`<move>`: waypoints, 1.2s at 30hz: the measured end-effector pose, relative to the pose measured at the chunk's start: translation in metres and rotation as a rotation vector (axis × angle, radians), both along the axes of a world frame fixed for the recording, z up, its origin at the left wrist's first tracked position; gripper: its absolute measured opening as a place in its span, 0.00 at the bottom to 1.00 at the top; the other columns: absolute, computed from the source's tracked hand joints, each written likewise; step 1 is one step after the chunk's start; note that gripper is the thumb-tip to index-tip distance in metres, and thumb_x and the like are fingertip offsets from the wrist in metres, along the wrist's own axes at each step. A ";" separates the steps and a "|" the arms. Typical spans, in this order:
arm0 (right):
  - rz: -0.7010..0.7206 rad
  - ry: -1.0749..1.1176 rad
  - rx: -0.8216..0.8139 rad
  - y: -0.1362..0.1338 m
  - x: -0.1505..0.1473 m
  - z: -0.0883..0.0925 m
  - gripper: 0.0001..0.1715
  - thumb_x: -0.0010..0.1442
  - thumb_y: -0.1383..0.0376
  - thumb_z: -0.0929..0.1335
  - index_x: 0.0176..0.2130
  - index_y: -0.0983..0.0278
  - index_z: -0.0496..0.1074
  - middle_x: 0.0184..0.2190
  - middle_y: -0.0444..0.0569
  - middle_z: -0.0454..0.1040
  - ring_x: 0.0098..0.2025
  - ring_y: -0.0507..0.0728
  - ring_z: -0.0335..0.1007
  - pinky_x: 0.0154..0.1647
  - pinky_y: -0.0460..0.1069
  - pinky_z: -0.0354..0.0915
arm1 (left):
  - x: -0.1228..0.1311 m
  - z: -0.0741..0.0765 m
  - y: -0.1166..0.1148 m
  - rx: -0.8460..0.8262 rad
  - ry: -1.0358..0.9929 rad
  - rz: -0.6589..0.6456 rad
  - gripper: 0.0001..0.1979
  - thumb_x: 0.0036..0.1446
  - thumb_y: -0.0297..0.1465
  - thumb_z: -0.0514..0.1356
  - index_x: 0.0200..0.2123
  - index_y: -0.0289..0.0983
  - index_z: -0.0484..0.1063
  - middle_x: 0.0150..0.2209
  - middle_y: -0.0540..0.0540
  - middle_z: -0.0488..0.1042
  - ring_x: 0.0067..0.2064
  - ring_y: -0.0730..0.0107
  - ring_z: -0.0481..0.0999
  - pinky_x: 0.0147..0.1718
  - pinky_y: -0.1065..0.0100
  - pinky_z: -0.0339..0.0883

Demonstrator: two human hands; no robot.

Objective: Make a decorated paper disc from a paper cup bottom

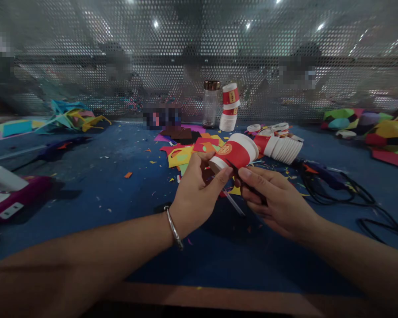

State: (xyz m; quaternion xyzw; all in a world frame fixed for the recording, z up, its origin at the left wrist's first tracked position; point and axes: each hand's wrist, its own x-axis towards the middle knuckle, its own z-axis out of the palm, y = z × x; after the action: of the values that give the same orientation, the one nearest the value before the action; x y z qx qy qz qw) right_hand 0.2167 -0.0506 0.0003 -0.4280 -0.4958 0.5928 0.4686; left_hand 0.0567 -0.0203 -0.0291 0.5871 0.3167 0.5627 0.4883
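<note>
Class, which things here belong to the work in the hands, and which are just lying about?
In the work:
Red-and-white paper cup, in the left hand
Dark object, mostly hidden by the right hand
Sideways cup stack, probably spares

Apparently lying about:
Lidded clear bottle
Coloured paper
Purple-and-white device
Black cable

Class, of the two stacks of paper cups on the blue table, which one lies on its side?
The right-hand stack, just beyond the person's right hand. It lies sideways, whereas the other stack stands on end beside the clear bottle.
</note>
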 end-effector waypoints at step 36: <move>0.032 0.001 0.057 0.001 0.004 0.004 0.29 0.51 0.46 0.81 0.29 0.65 0.70 0.17 0.33 0.54 0.17 0.42 0.41 0.13 0.40 0.40 | 0.003 0.000 0.001 0.141 -0.114 -0.047 0.17 0.62 0.30 0.67 0.49 0.38 0.64 0.47 0.44 0.79 0.46 0.70 0.81 0.44 0.69 0.77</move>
State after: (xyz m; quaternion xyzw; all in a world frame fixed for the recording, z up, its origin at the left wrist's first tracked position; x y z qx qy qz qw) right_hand 0.2210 -0.0498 0.0039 -0.4062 -0.5192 0.5861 0.4711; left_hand 0.0595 -0.0198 -0.0292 0.5942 0.2340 0.6045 0.4761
